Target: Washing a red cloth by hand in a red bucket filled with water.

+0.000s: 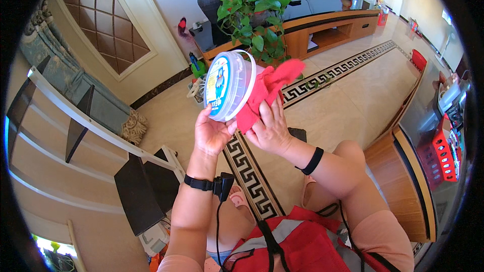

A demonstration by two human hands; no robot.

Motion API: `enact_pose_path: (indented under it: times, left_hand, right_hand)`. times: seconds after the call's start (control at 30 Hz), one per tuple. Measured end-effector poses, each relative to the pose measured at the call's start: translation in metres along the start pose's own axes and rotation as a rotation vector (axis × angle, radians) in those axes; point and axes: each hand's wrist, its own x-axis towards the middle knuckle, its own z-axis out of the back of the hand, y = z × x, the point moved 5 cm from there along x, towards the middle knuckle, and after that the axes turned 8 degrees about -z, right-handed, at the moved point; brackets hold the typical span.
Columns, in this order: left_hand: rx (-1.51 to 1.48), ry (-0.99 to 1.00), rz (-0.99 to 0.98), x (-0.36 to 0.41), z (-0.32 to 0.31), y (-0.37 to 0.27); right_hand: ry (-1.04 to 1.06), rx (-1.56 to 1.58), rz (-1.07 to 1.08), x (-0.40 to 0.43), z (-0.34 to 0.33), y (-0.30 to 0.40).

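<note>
My left hand [213,132] holds a clear plastic tub [235,79] from below, its thumb against the lid side. The tub is tilted, with a blue printed label [220,85] on its lid facing left and a thin white handle along its right side. A red cloth [264,92] is in my right hand [270,126], pressed near the bottom of the tub. One end of the cloth sticks up to the right and looks blurred. Whether anything is inside the tub I cannot tell.
A white-framed rack with dark shelves [136,192] stands at the left. To the right is a wooden table [406,173] bearing a red perforated basket [446,151]. Ahead are a low TV cabinet [332,34], a trailing potted plant [257,19] and a dark vase [208,2].
</note>
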Motion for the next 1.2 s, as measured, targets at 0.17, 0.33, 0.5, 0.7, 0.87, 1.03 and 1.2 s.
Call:
enact_pose_path:
  times: [0.17,0.33,0.5,0.7,0.87,1.03,1.2]
  left_hand:
    - [0.023,0.099,-0.022,-0.007,-0.010,-0.006]
    - [0.088,0.143,0.028,-0.011,-0.020,-0.005]
    - [0.012,0.234,0.231,-0.010,-0.012,0.019]
    - [-0.052,0.212,0.181,-0.021,-0.019,0.014]
    - [0.226,0.244,-0.049,-0.010,-0.057,0.012]
    - [0.196,0.037,-0.252,-0.032,-0.053,-0.034]
    - [0.387,-0.148,-0.546,-0.109,-0.061,-0.121]
  right_hand:
    - [-0.109,0.056,0.056,0.018,0.028,-0.017]
    - [0.049,0.820,-0.325,0.043,0.044,-0.081]
    - [0.306,2.059,-1.070,0.025,0.015,-0.119]
    - [0.235,1.458,-0.618,0.027,-0.002,-0.078]
    - [0.295,1.800,-0.871,0.030,-0.001,-0.074]
    - [0.494,2.324,-1.194,0.027,-0.014,-0.022]
    - [0.538,1.985,-0.671,0.036,-0.001,-0.022]
